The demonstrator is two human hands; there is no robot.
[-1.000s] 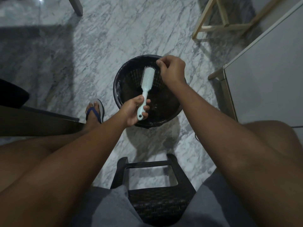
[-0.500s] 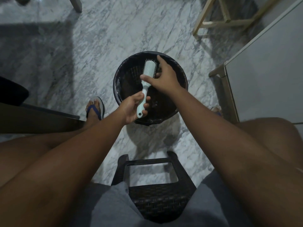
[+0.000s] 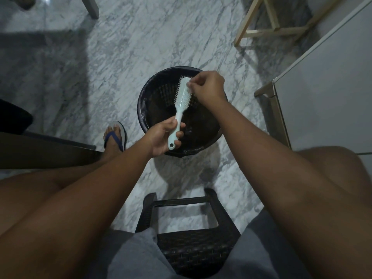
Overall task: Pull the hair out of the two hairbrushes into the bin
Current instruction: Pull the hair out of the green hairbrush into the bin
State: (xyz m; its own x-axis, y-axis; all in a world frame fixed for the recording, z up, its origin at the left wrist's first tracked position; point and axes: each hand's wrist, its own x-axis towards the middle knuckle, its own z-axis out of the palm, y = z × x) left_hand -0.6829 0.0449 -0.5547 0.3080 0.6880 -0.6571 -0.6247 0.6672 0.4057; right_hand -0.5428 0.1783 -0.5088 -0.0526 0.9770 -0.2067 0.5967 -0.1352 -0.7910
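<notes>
Midway, I judge: the left hand (image 3: 161, 137) grips the pale hairbrush (image 3: 181, 101) over the black bin (image 3: 145, 93) while the right hand (image 3: 209, 87) pinches at its bristles; no second brush shows.

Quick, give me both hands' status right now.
Left hand: closed around the hairbrush handle, over the bin.
Right hand: fingers pinched at the bristles; hair too fine to see.

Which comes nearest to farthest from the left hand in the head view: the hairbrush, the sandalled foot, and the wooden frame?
1. Hairbrush, handle held in the left hand.
2. Sandalled foot, on its left.
3. Wooden frame, far upper right.
</notes>
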